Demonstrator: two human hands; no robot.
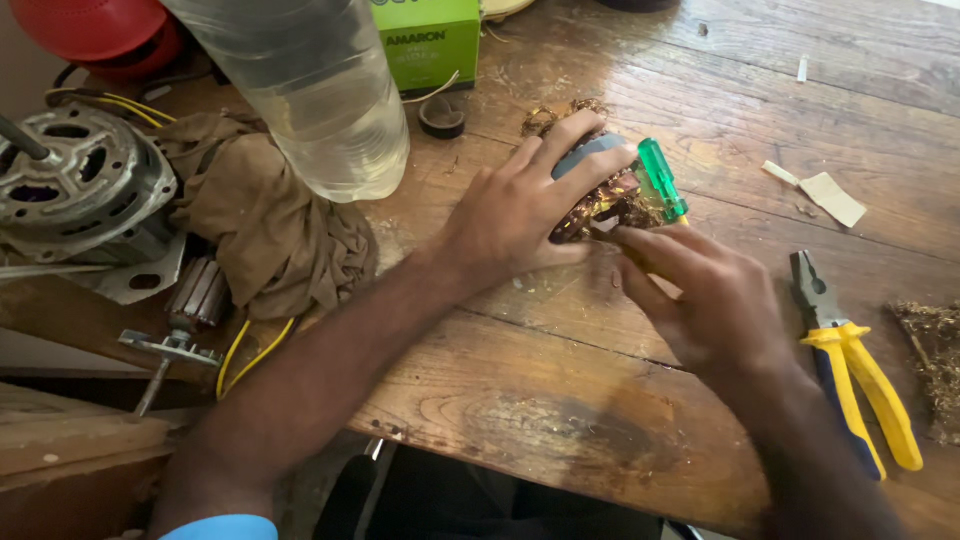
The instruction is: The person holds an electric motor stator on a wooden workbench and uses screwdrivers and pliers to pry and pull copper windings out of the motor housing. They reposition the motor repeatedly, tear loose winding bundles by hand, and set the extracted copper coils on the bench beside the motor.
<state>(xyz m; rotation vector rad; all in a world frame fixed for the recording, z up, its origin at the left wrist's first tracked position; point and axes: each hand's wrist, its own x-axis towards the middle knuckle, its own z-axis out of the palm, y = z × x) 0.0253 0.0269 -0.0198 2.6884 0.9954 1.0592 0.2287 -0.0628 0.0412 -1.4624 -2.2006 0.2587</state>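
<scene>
My left hand (520, 205) grips a small motor stator (600, 195) with a grey core and copper windings, pressing it onto the wooden table (520, 400). My right hand (705, 295) comes in from the right, its fingertips touching the windings at the stator's lower edge. A screwdriver with a clear green handle (662, 180) lies against the stator's right side, beside my right fingers; its shaft is hidden.
Yellow-and-blue pliers (850, 370) lie at the right. A large clear plastic bottle (320, 90) stands beside a brown rag (265, 215). A metal motor housing (75, 185), a rotor (195, 295), a green box (430, 40) and paper scraps (830, 195) lie around.
</scene>
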